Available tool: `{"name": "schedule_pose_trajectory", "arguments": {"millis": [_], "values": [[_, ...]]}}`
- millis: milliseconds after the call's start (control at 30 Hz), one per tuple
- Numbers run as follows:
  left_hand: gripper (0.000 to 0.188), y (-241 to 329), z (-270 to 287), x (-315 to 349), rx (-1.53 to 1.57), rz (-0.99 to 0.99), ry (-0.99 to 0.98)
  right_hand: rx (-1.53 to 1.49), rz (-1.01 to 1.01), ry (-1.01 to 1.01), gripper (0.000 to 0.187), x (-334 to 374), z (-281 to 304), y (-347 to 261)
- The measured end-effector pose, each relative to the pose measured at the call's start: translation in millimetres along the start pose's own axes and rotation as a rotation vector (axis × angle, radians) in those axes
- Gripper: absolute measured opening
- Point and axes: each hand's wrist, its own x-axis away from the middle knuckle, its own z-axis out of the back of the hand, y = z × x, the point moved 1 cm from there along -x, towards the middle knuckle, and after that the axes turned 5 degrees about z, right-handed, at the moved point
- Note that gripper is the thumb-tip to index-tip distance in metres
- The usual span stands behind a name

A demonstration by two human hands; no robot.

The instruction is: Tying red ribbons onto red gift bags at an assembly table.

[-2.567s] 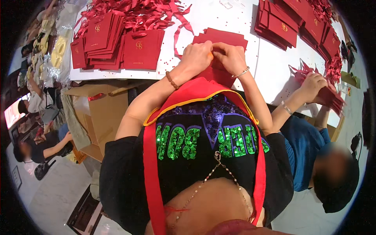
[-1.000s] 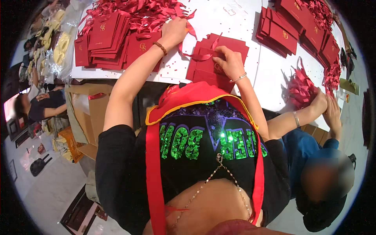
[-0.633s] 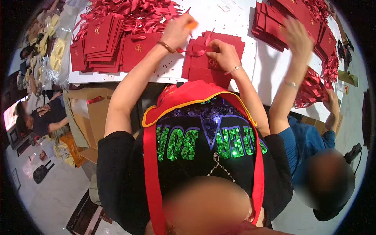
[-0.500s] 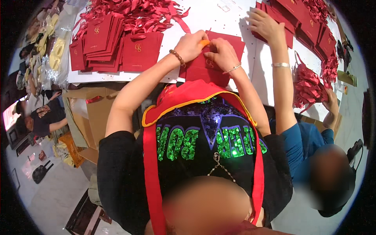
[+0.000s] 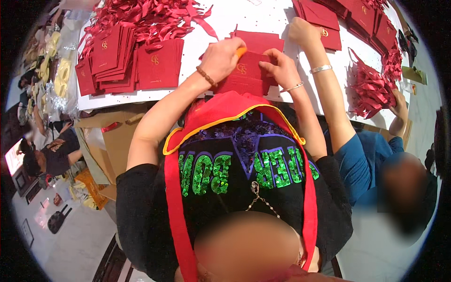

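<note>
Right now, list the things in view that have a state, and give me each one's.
Left hand: fingers bent at the red bag's left side; grip unclear
Right hand: fingers curled at its right side; grip unclear
Red bag: flat, printed side showing
Left-hand bag stacks: flat, overlapping
Ribbon heap: loose, tangled
Cardboard box: open
Red apron: worn

The bent left arm (image 5: 170, 111) and right arm (image 5: 307, 117) angle inward toward the far side. The left hand (image 5: 222, 57) curls its fingers; the right hand (image 5: 283, 70), apart from it, points thumb and fingers leftward.
</note>
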Motion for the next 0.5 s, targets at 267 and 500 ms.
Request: {"name": "schedule_pose_trajectory", "arguments": {"millis": [267, 500], "values": [[0.014, -3.1, -31.8, 16.5, 0.214, 0.261, -0.092, -0.233, -0.095, -0.018, 0.024, -4.0, -10.7, -5.9], [0.026, -2.7, -38.1, 17.4, 0.464, 0.505, -0.096, -0.097, -0.011, 0.0, 0.027, -1.3, -11.8, -2.4]]}}
